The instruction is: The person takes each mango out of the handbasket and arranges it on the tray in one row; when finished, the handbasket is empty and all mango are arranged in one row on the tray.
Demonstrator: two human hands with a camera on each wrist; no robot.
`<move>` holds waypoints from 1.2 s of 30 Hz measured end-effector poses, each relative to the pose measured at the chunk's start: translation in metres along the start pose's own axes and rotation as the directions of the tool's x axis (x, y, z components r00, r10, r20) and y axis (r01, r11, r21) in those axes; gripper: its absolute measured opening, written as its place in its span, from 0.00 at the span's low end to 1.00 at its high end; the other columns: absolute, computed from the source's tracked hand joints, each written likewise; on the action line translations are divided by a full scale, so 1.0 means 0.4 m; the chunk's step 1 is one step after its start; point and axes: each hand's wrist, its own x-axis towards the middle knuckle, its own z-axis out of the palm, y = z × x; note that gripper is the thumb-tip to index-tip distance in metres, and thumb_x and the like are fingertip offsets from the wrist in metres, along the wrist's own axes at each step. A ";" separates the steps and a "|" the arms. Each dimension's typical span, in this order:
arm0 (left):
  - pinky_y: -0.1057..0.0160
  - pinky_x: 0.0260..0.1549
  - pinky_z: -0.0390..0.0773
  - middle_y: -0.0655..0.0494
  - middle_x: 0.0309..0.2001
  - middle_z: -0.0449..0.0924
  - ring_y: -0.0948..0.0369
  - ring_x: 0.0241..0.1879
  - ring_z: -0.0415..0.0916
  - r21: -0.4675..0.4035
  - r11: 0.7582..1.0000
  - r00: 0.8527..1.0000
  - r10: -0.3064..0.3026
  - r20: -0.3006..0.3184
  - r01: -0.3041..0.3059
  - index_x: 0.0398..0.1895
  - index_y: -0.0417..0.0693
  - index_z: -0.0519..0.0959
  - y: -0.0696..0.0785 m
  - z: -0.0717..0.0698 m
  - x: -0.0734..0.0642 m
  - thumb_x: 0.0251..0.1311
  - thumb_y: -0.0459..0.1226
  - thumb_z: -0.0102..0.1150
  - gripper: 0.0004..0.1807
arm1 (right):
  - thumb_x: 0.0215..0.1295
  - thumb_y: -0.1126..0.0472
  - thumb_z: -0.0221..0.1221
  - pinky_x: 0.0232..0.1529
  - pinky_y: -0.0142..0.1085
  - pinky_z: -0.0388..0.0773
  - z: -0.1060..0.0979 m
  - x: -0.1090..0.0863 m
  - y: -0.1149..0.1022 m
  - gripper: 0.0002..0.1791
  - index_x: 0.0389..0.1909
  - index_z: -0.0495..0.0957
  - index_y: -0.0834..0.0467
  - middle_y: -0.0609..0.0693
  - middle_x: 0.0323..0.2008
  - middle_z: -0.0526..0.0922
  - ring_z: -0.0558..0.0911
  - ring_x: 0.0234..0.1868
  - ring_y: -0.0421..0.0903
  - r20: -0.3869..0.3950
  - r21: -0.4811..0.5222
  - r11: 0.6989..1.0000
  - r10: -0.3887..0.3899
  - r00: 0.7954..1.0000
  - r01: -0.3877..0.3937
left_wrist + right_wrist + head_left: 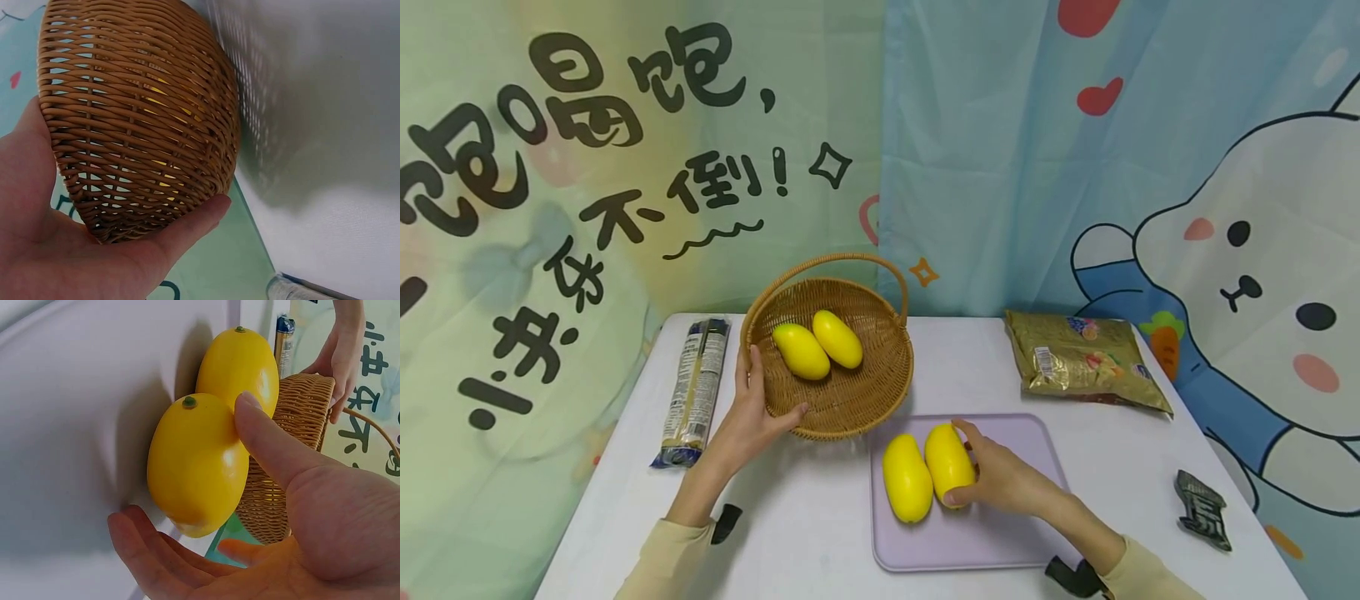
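My left hand [756, 425] grips the left side of a brown wicker basket [872, 396], thumb and fingers spread around its wall. The basket tilts so that its opening faces the head view, and two yellow-green mangoes, one on the left [801, 351] and one on the right [838, 339], lie inside. Two yellow mangoes rest side by side on a lilac tray [1000, 550]. My right hand [1003, 479] curls round the right-hand mango [197, 469], its thumb touching the fruit. Beside it, the other mango [907, 479] lies untouched by the hand.
A long clear packet [694, 392] lies left of the basket. At the back right sits a gold snack bag [1086, 358], and a small dark green packet [1202, 510] lies near the table's right edge. Printed curtains [985, 167] hang behind the white table [797, 533].
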 end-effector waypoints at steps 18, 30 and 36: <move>0.38 0.64 0.71 0.44 0.79 0.11 0.30 0.73 0.55 -0.014 1.000 1.000 0.006 0.005 -0.006 0.80 0.45 0.21 -0.004 -0.010 -0.003 0.62 0.49 0.69 0.67 | 0.57 0.40 0.72 0.53 0.59 0.80 -0.208 -0.011 -0.056 0.60 0.80 0.48 0.58 0.70 0.71 0.65 0.75 0.65 0.69 -0.050 -0.119 0.988 -0.100 0.994 0.094; 0.39 0.63 0.73 0.44 0.79 0.10 0.31 0.73 0.55 -0.012 1.000 1.000 -0.003 0.018 0.003 0.80 0.44 0.22 -0.001 -0.019 -0.002 0.61 0.51 0.69 0.68 | 0.59 0.40 0.70 0.54 0.55 0.81 -0.337 0.027 -0.180 0.56 0.78 0.53 0.61 0.68 0.72 0.65 0.74 0.66 0.67 -0.033 -0.265 0.944 -0.211 0.977 0.195; 0.40 0.64 0.71 0.45 0.79 0.11 0.31 0.74 0.54 -0.026 1.000 1.000 -0.003 0.026 0.003 0.80 0.45 0.22 0.000 -0.011 0.003 0.61 0.51 0.69 0.68 | 0.60 0.41 0.70 0.61 0.56 0.76 -0.314 0.086 -0.267 0.53 0.78 0.56 0.58 0.63 0.73 0.66 0.74 0.67 0.62 0.088 -0.301 0.907 -0.282 0.955 0.295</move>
